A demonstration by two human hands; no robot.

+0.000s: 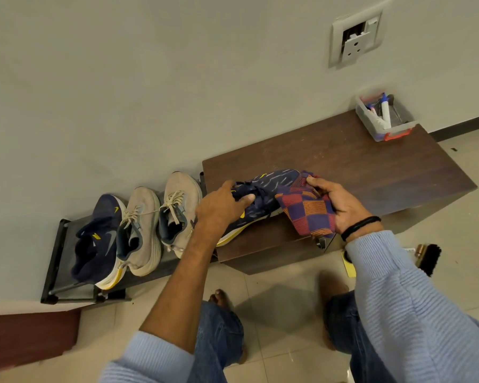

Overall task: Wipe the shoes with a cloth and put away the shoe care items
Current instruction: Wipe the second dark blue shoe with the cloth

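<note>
While I watch through the head view, the left hand curls over the laced middle of the navy shoe, thumb pressed to its side. It holds the shoe on the near left corner of the counter, a boxy block of dark wood grain at the centre of the frame. The shoe's knit upper is flecked with pale dashes, and a yellow-edged sole shows under the wrist.

The right hand has its fingers wrapped round a bunched cloth. The cloth is woven in red-orange and purple checks with fine stripes and lies against the shoe's toe. Its loose end drapes over the counter's front edge.

At centre left, a low black-framed shoe rack stands against the wall. It carries a second navy shoe and two beige mesh shoes with pale laces, side by side.

At right, a black-bristled brush lies on the glossy tiled floor, partly hidden by the ribbed blue sleeve. A clear plastic box with a red clip sits on the counter's far right corner, holding pen-shaped items I cannot identify.
</note>
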